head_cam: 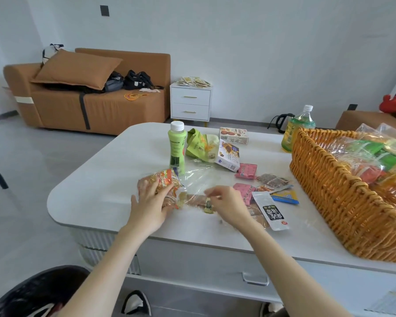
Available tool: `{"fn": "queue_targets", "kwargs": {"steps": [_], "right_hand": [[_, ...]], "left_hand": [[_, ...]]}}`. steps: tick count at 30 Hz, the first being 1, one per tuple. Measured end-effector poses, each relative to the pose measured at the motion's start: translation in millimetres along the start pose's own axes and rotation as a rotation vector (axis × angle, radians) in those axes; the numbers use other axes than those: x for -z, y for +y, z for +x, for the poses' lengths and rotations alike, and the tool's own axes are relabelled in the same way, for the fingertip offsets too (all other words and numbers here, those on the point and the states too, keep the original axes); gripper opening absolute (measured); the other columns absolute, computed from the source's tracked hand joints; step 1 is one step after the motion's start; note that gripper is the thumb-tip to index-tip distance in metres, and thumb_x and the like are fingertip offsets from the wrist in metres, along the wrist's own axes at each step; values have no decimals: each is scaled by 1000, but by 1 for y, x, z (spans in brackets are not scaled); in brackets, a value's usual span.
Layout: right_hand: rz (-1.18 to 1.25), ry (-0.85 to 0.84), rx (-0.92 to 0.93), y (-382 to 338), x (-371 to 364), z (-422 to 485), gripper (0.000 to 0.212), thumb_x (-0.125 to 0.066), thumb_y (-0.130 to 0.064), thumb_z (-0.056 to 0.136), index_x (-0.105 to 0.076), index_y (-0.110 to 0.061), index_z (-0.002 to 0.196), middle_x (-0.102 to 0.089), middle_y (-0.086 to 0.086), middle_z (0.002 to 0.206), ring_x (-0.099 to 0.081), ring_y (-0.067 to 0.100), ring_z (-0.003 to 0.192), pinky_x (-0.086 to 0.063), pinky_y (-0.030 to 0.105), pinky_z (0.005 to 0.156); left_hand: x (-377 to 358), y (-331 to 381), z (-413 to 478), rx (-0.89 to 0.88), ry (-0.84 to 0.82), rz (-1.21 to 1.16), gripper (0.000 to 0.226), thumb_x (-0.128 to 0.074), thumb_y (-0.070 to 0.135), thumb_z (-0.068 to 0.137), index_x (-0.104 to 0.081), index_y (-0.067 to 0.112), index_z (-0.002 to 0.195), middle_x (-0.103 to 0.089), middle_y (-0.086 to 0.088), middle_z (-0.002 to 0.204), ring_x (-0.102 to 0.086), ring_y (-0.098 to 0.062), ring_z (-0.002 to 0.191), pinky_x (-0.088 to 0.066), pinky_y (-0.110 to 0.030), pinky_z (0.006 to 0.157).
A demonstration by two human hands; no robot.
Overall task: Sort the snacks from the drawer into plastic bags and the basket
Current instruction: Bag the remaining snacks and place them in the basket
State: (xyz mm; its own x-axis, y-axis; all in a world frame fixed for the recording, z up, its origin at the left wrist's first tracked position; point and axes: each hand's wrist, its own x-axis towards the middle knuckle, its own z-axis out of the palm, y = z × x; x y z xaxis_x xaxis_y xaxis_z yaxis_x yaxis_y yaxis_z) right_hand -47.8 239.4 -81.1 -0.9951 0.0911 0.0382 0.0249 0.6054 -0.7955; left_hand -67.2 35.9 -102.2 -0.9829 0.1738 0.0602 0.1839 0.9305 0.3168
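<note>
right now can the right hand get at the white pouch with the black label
Probably yes: the white pouch lies flat just right of the right hand, uncovered, with nothing between them.

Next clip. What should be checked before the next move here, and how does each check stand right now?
1. Left hand presses orange snack pack through clear bag: ok.
2. Right hand grip, bag edge or small yellow packet: cannot tell.
3. Bag mouth open: cannot tell.
4. Pink packets lie loose near right hand: ok.
5. Green bottle stands close behind bag, may tip: not ok.
6. Basket upright on table: ok.
</note>
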Motion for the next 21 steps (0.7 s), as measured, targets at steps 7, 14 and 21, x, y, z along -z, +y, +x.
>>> {"fn": "queue_targets", "kwargs": {"steps": [7, 14, 21], "right_hand": [[-608, -166, 188, 35, 18, 6, 42, -54, -18, 91, -56, -20, 133, -47, 2, 144, -32, 24, 135, -35, 40, 107], [-823, -439, 60, 49, 42, -13, 99, -64, -65, 77, -11, -32, 154, -9, -9, 160, -2, 30, 146, -9, 49, 118], [-856, -243, 40, 73, 80, -20, 66, -65, -38, 79, -38, -31, 139, -46, -4, 140, -42, 26, 122, -39, 34, 96]], "left_hand": [[6, -4, 2, 145, 119, 100, 78, -45, -10, 88, -24, 35, 148, -4, 0, 161, 1, -23, 148, -13, -49, 117], [9, 53, 4, -103, 393, -147, 49, -50, 6, 93, -42, 16, 141, -45, -3, 140, -44, -21, 126, -41, -32, 94], [-20, 103, 4, -333, 92, -93, 45, -41, 13, 98, -39, 19, 142, -45, -1, 142, -49, -23, 123, -39, -34, 99]]}}
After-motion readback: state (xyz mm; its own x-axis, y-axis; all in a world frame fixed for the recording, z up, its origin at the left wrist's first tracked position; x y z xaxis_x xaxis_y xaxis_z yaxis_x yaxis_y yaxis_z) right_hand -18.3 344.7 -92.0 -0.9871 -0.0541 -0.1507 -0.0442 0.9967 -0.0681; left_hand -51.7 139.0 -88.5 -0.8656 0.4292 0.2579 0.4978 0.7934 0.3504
